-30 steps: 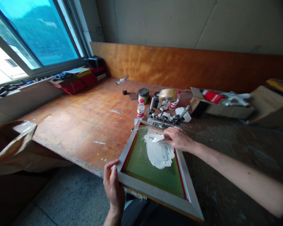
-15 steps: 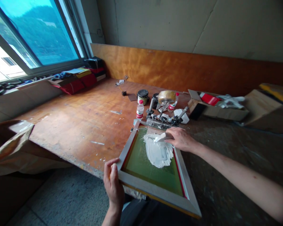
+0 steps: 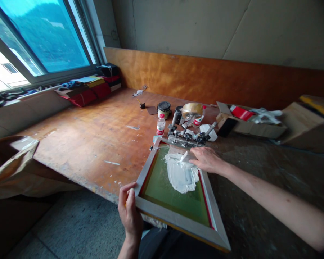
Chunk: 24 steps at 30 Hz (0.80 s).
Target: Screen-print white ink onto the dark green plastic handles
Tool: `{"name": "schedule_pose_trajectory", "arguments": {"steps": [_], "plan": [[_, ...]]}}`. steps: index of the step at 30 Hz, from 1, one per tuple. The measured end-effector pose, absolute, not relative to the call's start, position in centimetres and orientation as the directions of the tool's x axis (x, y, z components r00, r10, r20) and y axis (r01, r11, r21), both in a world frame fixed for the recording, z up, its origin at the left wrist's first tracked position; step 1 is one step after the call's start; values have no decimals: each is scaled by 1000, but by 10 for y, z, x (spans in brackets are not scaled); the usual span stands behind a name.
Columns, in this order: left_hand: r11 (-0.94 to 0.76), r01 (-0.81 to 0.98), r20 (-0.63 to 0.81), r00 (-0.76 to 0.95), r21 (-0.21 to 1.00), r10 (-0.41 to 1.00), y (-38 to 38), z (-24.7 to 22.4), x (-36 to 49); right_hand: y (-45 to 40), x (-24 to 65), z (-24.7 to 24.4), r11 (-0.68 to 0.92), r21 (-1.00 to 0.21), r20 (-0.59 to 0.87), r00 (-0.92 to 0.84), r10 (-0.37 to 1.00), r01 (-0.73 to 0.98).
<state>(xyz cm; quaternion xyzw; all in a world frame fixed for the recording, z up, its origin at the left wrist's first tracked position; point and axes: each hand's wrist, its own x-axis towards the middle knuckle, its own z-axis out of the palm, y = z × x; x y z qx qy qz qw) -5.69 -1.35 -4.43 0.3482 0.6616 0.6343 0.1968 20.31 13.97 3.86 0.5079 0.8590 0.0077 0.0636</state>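
Observation:
A screen printing frame (image 3: 183, 223) with a pale metal border and green mesh (image 3: 156, 187) lies tilted over the table's front edge. Thick white ink (image 3: 183, 178) is spread across the upper part of the mesh. My left hand (image 3: 131, 208) is closed round the frame's near left corner, thumb uppermost. Over the far right side of the mesh, my right hand (image 3: 207, 159) grips a small ink-smeared scraper (image 3: 184, 157) at the top of the white patch. The fingers partly hide the scraper, and its lower edge is lost in the ink.
Behind the frame stands a metal hinge clamp (image 3: 187, 138) with knobs. Nearby are a red-capped bottle (image 3: 160, 126), a dark-lidded jar (image 3: 163, 110) and a tape roll (image 3: 191, 109). An open cardboard box (image 3: 255, 126) sits on the right, red packages (image 3: 83, 96) by the window.
The scraper has turned in my right hand and now shows a narrower, more upright face. My right hand has shifted only slightly; my left hand keeps its hold on the frame.

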Motion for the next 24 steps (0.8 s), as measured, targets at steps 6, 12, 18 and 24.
{"name": "schedule_pose_trajectory", "arguments": {"steps": [6,12,18,24], "plan": [[-54,191,172,-682,980,711,-12,-46,-57,141,208,45,424,-14,-191,-418,888,906],[-39,205,171,-676,978,717,-14,-52,-58,126,216,46,448,-80,-167,-455,875,891],[-34,176,142,-644,984,752,-17,-53,-62,94,224,47,549,-120,80,-543,836,827],[-18,168,125,-656,986,744,-18,-54,-62,64,235,41,645,-193,338,-567,751,739]]}}
